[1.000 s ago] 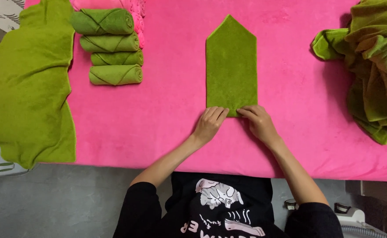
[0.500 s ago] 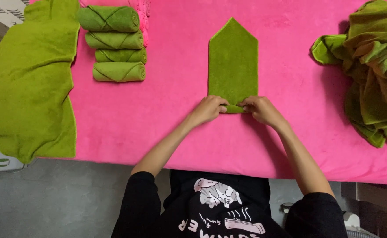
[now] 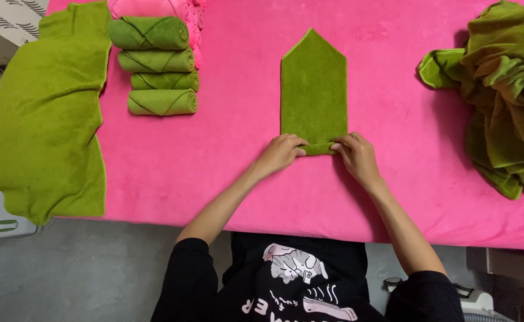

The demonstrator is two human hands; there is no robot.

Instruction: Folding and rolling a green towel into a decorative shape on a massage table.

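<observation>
Rolling pointed, plush green towel (image 3: 314,89), both hands (image 3: 320,154) pinching.

Matt, fuzzy green terry cloth (image 3: 313,89) on plush pink fabric cover (image 3: 226,155)

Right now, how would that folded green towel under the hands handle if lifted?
Probably floppy: the folded green towel lies flat and its near edge curls under the left hand and right hand. Likely light, and grippy on the pink cloth.
</observation>
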